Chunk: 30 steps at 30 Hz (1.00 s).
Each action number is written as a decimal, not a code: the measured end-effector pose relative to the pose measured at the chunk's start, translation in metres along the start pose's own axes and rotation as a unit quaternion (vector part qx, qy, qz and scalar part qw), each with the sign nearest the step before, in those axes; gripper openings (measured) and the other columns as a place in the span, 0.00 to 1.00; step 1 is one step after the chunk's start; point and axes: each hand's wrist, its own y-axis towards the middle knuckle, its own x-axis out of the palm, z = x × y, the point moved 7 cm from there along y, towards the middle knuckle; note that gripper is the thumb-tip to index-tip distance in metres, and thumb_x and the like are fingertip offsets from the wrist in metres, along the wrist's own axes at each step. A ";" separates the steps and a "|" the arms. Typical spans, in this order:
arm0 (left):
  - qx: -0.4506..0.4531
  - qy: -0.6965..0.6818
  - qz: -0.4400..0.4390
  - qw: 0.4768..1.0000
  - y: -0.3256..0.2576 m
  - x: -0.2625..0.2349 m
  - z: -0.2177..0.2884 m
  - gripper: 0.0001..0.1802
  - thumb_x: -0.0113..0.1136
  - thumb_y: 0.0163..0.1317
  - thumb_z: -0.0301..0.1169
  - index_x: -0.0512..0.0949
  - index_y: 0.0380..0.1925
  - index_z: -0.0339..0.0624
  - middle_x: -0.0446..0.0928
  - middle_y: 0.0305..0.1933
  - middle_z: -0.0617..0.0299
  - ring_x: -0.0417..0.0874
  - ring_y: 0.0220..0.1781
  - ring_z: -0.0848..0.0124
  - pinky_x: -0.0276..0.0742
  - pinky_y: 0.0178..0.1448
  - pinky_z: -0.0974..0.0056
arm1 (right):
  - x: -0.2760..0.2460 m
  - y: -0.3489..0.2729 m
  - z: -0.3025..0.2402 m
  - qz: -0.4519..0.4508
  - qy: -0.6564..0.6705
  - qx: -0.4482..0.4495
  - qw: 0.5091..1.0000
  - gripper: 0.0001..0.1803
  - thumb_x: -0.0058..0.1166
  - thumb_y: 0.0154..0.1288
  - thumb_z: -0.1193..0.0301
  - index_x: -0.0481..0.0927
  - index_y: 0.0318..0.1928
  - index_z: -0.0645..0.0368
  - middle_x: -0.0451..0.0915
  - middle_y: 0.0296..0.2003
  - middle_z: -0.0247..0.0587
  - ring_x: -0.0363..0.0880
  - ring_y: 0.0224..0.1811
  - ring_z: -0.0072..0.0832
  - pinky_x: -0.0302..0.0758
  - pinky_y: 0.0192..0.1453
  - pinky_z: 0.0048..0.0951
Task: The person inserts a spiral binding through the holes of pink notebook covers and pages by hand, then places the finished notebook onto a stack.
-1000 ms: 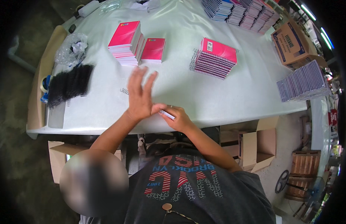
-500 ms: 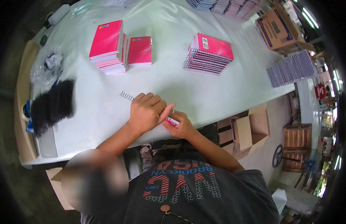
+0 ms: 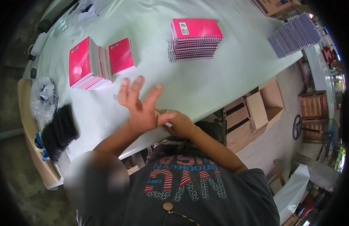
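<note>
Nearest the camera is the person's dark printed shirt [image 3: 182, 188], with both forearms rising from it to the table's near edge.

The left hand [image 3: 141, 109] lies flat, palm down, fingers straight and spread wide. It presses on something at the table edge, which it hides. The right hand [image 3: 178, 123] touches it from the right, fingers curled and narrow, thumb reaching under the left palm. What it pinches I cannot tell; the hands cover it.

Just beyond the left fingertips a short bit of wire coil [image 3: 116, 97] pokes out on the white table [image 3: 219, 75].

Left of the hands, near the table's left end, lies a pile of black binding coils [image 3: 59, 132]. Past it sits a crumpled clear bag [image 3: 44, 98].

Farther up, straight beyond the left hand, stands a stack of pink unbound booklets [image 3: 85, 64], with a lower pink stack [image 3: 121, 55] just beside it on the right. Well to the right of those is a stack of bound pink notebooks [image 3: 195, 39], wire spines facing the person.

At the far right corner lies a fanned row of purple notebooks [image 3: 295, 35]. Below the table's right side, open cardboard boxes [image 3: 257, 109] sit on the floor.
</note>
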 end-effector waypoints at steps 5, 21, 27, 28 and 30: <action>-0.054 -0.050 -0.077 0.994 -0.068 0.016 0.016 0.48 0.42 0.56 0.68 0.64 0.57 0.33 0.58 0.64 0.37 0.52 0.68 0.36 0.38 0.67 0.34 | -0.001 -0.004 0.015 -0.022 -0.005 0.002 1.000 0.24 0.54 0.53 0.77 0.71 0.53 0.56 0.78 0.43 0.51 0.75 0.44 0.50 0.73 0.46 0.41; -0.074 -0.040 -0.334 0.939 0.034 0.000 0.039 0.16 0.64 0.50 0.26 0.78 0.41 0.44 0.77 0.35 0.61 0.77 0.38 0.62 0.70 0.44 0.59 | -0.025 0.010 0.016 0.143 0.144 -0.106 0.973 0.14 0.58 0.55 0.75 0.79 0.44 0.61 0.79 0.42 0.47 0.76 0.45 0.45 0.71 0.51 0.39; -0.104 -0.038 -0.389 0.915 0.036 0.007 0.030 0.15 0.64 0.50 0.29 0.78 0.40 0.45 0.76 0.35 0.60 0.77 0.38 0.62 0.67 0.44 0.59 | -0.021 0.012 0.013 0.075 0.140 -0.107 0.982 0.13 0.55 0.57 0.72 0.79 0.43 0.60 0.80 0.39 0.47 0.76 0.44 0.45 0.68 0.53 0.40; -0.106 -0.039 -0.386 0.916 0.034 0.009 0.028 0.15 0.64 0.50 0.29 0.78 0.40 0.45 0.76 0.35 0.60 0.77 0.38 0.62 0.67 0.44 0.59 | -0.024 0.011 0.011 0.092 0.151 -0.111 0.978 0.12 0.55 0.57 0.72 0.79 0.43 0.60 0.80 0.38 0.47 0.76 0.43 0.46 0.69 0.52 0.40; -0.081 -0.085 -0.383 0.916 0.026 0.013 0.028 0.15 0.66 0.49 0.30 0.79 0.39 0.45 0.77 0.35 0.60 0.77 0.39 0.62 0.68 0.45 0.60 | -0.028 0.011 0.008 0.104 0.161 -0.113 0.975 0.12 0.55 0.58 0.73 0.79 0.43 0.60 0.80 0.37 0.48 0.76 0.42 0.46 0.70 0.51 0.39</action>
